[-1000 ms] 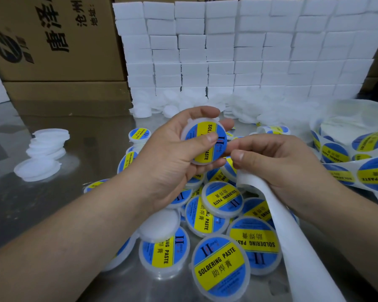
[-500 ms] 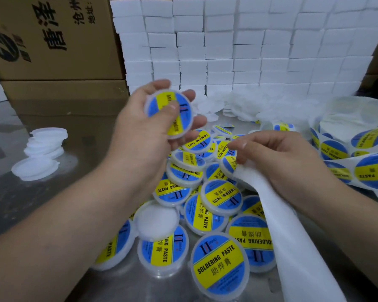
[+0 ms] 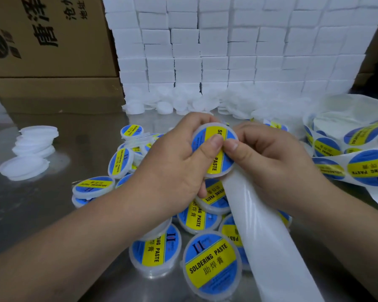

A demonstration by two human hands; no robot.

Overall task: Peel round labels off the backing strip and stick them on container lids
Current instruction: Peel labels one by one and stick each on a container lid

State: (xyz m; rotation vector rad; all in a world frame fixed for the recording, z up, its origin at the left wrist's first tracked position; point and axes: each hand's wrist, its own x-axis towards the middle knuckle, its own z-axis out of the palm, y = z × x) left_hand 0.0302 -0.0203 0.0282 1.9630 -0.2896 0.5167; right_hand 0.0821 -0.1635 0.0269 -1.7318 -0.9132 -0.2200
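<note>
My left hand [image 3: 172,162] grips a round white lid [image 3: 214,165] that carries a blue and yellow "SOLDERING PASTE" label, with its thumb pressed on the label's middle. My right hand [image 3: 271,158] meets it from the right. Its thumb tip touches the same label, and its curled fingers hold the white backing strip [image 3: 271,247], which runs down to the lower right edge. Beneath both hands lies a pile of labelled lids [image 3: 212,262] on the shiny metal table [image 3: 52,203].
A loose coil of strip with unpeeled labels [image 3: 367,166] lies at the right. Plain white lids [image 3: 31,149] are stacked at the left, and more [image 3: 179,103] lie scattered at the back. Behind them stand a wall of white blocks [image 3: 227,51] and cardboard boxes [image 3: 48,40].
My left hand had swung up and to the left holding a labelled lid. It is now back at the centre against my right hand, whose thumb has come onto the label.
</note>
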